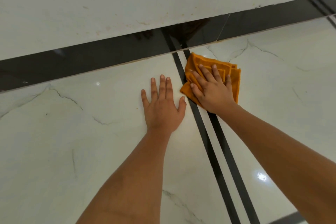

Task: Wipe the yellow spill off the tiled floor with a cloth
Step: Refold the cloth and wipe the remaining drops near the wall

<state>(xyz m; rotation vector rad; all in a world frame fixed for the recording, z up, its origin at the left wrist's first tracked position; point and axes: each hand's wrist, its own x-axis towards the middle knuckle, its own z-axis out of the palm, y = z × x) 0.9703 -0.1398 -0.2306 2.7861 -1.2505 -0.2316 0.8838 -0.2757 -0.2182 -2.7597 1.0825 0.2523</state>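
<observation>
A folded orange cloth (195,64) lies on the glossy white marble floor (72,132), close to the dark skirting. My right hand (211,90) presses flat on top of it with the fingers spread, covering most of it. The cloth overlaps two black inlay stripes (218,151) in the floor. To the cloth's left, my left hand (163,107) rests palm down on the bare tile, fingers apart, holding nothing. A tiny yellow speck (136,108) shows beside my left hand. Faint yellow smears stain the wall (109,29) above the skirting.
A dark glossy skirting band (91,60) runs along the base of the pale wall at the back. The two black stripes run from the skirting toward the lower right. Grey veins cross the tiles.
</observation>
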